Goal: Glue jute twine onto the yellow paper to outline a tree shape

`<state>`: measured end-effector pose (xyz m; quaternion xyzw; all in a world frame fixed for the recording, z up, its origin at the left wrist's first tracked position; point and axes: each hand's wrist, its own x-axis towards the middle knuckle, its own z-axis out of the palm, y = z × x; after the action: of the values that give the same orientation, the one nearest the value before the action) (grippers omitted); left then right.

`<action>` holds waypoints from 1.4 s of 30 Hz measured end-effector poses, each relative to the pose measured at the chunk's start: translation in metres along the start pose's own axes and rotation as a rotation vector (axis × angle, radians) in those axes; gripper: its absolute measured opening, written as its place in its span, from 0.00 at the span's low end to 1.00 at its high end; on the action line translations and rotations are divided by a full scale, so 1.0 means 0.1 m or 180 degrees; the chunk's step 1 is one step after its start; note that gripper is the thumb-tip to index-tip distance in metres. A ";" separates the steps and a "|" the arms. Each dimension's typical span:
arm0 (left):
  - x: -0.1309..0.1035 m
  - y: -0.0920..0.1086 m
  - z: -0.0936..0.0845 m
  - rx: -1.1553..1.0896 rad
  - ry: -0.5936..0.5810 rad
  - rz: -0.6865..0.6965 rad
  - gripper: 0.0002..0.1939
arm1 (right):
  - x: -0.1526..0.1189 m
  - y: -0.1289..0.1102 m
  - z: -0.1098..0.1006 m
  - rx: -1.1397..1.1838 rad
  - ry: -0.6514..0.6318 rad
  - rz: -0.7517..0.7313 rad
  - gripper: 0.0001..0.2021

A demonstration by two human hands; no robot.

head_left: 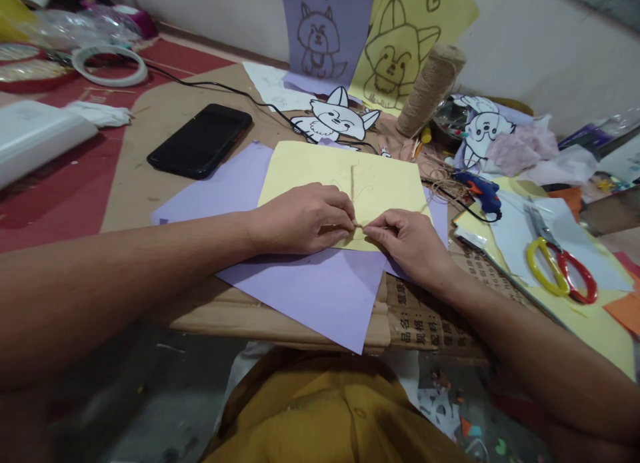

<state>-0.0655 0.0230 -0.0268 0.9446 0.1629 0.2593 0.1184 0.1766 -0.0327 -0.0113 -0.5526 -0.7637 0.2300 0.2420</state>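
Observation:
My left hand (325, 216) rests on a sheet of yellow paper (300, 166), its fingertips pinched on a short piece of twine (359, 225). From the right, my right hand (407, 240) pinches the same twine between thumb and forefinger, close to the left fingertips. Above them a straight strand of twine (353, 183) lies upright on the yellow paper, with fine loose fibres around it. Purple paper (320, 283) spreads beneath the yellow sheet. My fingers cover part of the twine's ends.
A black phone (200, 141) lies at the left. Behind stand a twine spool (431, 90), a fox cutout (340, 116) and fox drawings on purple paper (320, 36) and yellow paper (397, 50). At right are a blue glue gun (477, 190) and scissors (560, 266). A black cord (220, 84) crosses behind.

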 end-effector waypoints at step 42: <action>0.02 -0.09 -0.01 -0.0203 -0.0068 0.0006 0.14 | -0.30 -0.05 0.01 -0.2066 0.0094 -0.1702 0.13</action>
<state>-0.0665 0.0321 -0.0271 0.9432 0.1524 0.2544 0.1500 0.1803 -0.0629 -0.0129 -0.3857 -0.9095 -0.1013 0.1175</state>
